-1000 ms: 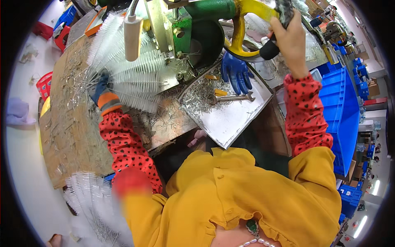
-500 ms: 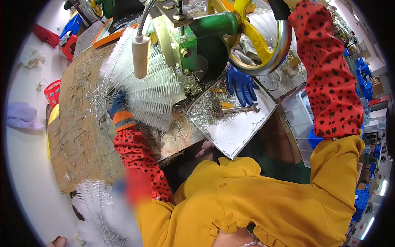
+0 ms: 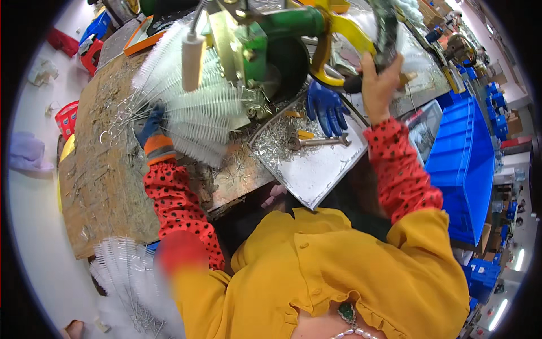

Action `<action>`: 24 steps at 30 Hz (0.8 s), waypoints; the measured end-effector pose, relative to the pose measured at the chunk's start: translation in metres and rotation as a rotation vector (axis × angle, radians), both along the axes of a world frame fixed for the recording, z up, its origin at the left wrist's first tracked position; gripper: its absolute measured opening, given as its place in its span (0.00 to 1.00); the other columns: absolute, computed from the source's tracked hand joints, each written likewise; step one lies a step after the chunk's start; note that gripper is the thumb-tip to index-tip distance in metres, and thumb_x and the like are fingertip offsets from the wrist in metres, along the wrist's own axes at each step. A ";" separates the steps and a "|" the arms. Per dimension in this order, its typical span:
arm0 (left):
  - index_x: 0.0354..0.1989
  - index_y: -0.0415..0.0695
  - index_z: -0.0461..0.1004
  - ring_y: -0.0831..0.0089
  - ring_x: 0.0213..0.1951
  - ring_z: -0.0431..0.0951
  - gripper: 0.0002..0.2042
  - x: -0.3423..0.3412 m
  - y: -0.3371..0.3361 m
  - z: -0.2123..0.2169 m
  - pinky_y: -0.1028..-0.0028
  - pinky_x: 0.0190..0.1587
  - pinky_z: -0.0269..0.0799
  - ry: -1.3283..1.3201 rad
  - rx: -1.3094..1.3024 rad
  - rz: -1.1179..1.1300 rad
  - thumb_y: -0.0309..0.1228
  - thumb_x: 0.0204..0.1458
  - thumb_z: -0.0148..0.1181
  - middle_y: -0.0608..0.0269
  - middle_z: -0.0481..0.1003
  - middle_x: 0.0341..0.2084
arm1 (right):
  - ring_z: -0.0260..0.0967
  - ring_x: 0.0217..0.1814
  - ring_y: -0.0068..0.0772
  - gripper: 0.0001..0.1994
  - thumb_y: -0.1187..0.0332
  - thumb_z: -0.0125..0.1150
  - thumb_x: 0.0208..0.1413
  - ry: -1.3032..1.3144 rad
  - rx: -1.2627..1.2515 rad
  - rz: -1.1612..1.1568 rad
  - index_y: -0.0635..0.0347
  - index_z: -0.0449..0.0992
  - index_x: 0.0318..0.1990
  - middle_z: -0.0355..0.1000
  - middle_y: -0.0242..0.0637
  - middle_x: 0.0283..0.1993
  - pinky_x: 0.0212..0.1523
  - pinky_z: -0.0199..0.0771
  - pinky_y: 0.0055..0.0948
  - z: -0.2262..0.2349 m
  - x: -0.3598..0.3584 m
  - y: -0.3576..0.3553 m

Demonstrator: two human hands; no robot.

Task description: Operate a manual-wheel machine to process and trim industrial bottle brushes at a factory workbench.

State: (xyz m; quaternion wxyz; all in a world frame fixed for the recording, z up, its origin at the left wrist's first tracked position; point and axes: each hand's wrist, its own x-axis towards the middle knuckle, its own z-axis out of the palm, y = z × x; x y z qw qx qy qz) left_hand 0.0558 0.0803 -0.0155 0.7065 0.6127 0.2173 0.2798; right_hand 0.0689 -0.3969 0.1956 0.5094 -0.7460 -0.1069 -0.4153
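My left hand (image 3: pixel 151 123), in a blue-and-orange work glove, is closed round the twisted wire stems of a fanned bundle of white bristle brushes (image 3: pixel 195 116). The brushes lie over the worn bench, under the green machine (image 3: pixel 257 53). My bare right hand (image 3: pixel 379 87) grips the lower right rim of the machine's yellow-spoked handwheel (image 3: pixel 353 37), which is smeared by motion. A dark knob (image 3: pixel 353 85) sits just left of its fingers. In front of the machine, a white tray (image 3: pixel 316 181) bears wire scraps, a wrench (image 3: pixel 322 141) and a blue glove (image 3: pixel 326 108).
Metal scraps litter the wooden bench (image 3: pixel 107 186). A pale cylinder (image 3: pixel 193 62) hangs on a flexible stalk above the brushes. More white brushes (image 3: pixel 127 271) stand at lower left. At right is a large blue bin (image 3: pixel 463 169) beside a clear tub (image 3: pixel 426 133).
My right hand has come down from the top of the view, nearer my body, and the handwheel has turned. My left hand still holds the brushes. The blue bin at right is now uncovered.
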 end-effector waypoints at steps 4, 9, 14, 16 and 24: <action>0.37 0.34 0.71 0.75 0.28 0.72 0.14 -0.019 -0.036 0.029 0.77 0.33 0.69 -0.018 -0.149 -0.005 0.21 0.38 0.61 0.62 0.73 0.32 | 0.69 0.20 0.31 0.18 0.69 0.56 0.46 0.089 -0.129 -0.010 0.67 0.58 0.41 0.69 0.41 0.22 0.21 0.67 0.28 0.022 -0.004 -0.006; 0.37 0.34 0.71 0.75 0.28 0.72 0.15 -0.027 -0.043 0.047 0.77 0.33 0.68 -0.049 -0.167 -0.001 0.20 0.38 0.61 0.62 0.73 0.32 | 0.70 0.21 0.41 0.19 0.66 0.55 0.45 0.160 -0.407 -0.053 0.68 0.58 0.41 0.68 0.47 0.19 0.22 0.68 0.32 0.055 0.010 -0.016; 0.38 0.34 0.71 0.75 0.28 0.72 0.15 -0.025 -0.057 0.066 0.77 0.33 0.68 -0.106 -0.156 -0.002 0.20 0.37 0.60 0.62 0.73 0.32 | 0.62 0.16 0.30 0.14 0.64 0.52 0.44 0.210 -0.583 -0.019 0.68 0.64 0.30 0.63 0.40 0.16 0.18 0.60 0.29 0.128 0.025 0.003; 0.38 0.34 0.71 0.75 0.28 0.72 0.15 -0.020 -0.069 0.082 0.77 0.33 0.68 -0.148 -0.114 -0.001 0.19 0.37 0.60 0.62 0.73 0.32 | 0.64 0.20 0.34 0.14 0.63 0.52 0.42 0.281 -0.741 -0.131 0.69 0.65 0.28 0.64 0.42 0.17 0.21 0.62 0.30 0.146 0.057 -0.005; 0.38 0.36 0.71 0.74 0.30 0.71 0.16 -0.025 -0.084 0.103 0.77 0.34 0.67 -0.177 -0.104 0.070 0.21 0.36 0.60 0.61 0.72 0.33 | 0.65 0.19 0.25 0.11 0.66 0.53 0.45 0.258 -0.579 0.074 0.65 0.64 0.30 0.65 0.36 0.19 0.20 0.63 0.23 0.125 0.050 -0.025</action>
